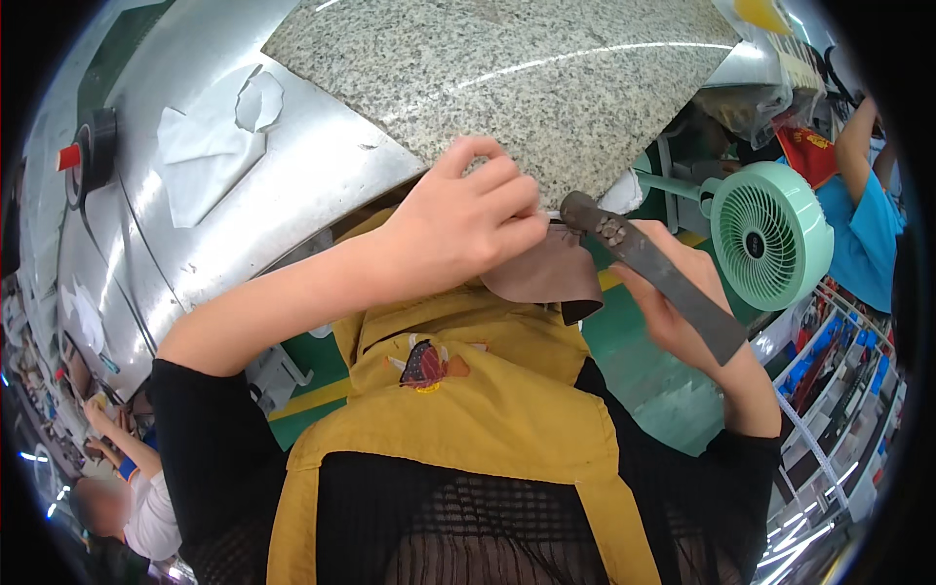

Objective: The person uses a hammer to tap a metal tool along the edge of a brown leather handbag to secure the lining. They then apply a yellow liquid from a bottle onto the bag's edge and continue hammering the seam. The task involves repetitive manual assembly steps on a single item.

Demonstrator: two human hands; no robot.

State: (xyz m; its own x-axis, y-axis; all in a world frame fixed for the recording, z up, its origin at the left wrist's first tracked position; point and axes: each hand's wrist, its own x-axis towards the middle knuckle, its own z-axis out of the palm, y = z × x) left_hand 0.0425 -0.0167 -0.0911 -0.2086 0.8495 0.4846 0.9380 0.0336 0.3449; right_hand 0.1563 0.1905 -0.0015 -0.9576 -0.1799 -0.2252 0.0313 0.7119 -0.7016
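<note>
1. A brown leather-like piece (551, 275) is seen at the near corner of a speckled granite slab (526, 97), its lower part hanging below the edge in a curved flap.
2. The left hand (476, 213) is placed over that corner, its fingers curled just above the piece; the fingertips are hidden, so whether the piece is pinched cannot be told.
3. A dark metal hammer (663, 278) is grasped in the right hand (700, 268); its round face is turned toward the corner and its flared end toward the wrist. The handle is mostly hidden, and contact between the face and the piece cannot be made out.
4. A crumpled white cloth (625, 193) is seen at the slab's right edge, beside the hammer.
5. A yellow apron (468, 419) is worn below the hands.
6. The slab is borne by a shiny metal table (322, 166), on which a pale sheet (208, 161) is laid to the left.
7. A mint-green fan (770, 236) is mounted at right.
</note>
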